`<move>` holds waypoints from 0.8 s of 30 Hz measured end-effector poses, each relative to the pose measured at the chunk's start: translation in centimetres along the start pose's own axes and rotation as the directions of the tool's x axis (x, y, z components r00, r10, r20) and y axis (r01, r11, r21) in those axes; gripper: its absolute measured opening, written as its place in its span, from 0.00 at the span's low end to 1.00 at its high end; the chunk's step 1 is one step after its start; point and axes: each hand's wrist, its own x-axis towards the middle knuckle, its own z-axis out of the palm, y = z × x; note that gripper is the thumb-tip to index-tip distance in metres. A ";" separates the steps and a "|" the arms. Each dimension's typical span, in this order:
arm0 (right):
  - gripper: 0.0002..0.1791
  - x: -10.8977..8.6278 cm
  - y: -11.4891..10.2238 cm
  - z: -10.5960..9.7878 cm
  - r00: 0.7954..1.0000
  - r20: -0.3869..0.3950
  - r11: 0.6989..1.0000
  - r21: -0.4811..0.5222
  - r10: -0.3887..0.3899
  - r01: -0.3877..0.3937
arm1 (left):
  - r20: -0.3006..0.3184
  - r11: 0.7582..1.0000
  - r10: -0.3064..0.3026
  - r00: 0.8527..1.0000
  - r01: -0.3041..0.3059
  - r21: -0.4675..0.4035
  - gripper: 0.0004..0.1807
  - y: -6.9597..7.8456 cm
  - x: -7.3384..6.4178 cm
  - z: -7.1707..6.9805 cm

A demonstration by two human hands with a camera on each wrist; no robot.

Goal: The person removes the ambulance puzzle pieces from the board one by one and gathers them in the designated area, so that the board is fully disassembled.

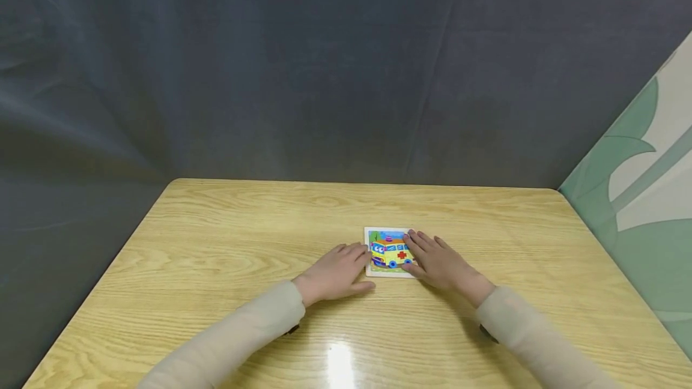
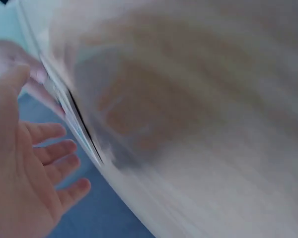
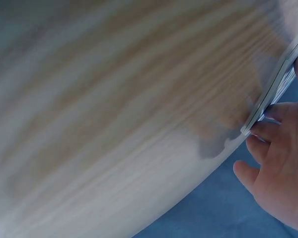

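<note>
A flat rectangular board with a white border and a glossy colour picture (image 1: 387,252) lies on the pale wood-grain table (image 1: 232,239), picture side up, well in from the far edge and a little nearer the far right corner than the far left. The picture shows a yellow cartoon ambulance with 2 eyes, 2 visible blue wheels and 1 red cross.

The left hand (image 1: 335,272) is spread loosely, fingertips at the board's left edge; whether they touch it I cannot tell. The right hand (image 1: 440,263) lies with fingers extended over the board's right part, covering its right edge.

A dark fabric curtain (image 1: 324,77) hangs behind the table's far edge.
</note>
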 end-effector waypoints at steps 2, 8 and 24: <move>0.37 0.1 -0.4 0.0 1.000 0.006 1.000 0.002 -0.002 0.002 | -0.005 0.998 -0.052 0.999 0.052 -0.019 0.38 -0.8 0.1 -0.1; 0.37 0.5 -1.4 0.0 1.000 0.012 1.000 0.013 -0.002 0.002 | 0.045 0.985 -0.148 0.988 0.151 -0.078 0.41 -2.8 0.4 0.0; 0.38 1.9 -3.9 -0.1 0.999 0.035 1.000 0.023 -0.017 0.016 | 0.152 0.964 -0.173 0.973 0.199 -0.175 0.49 -4.2 0.5 0.3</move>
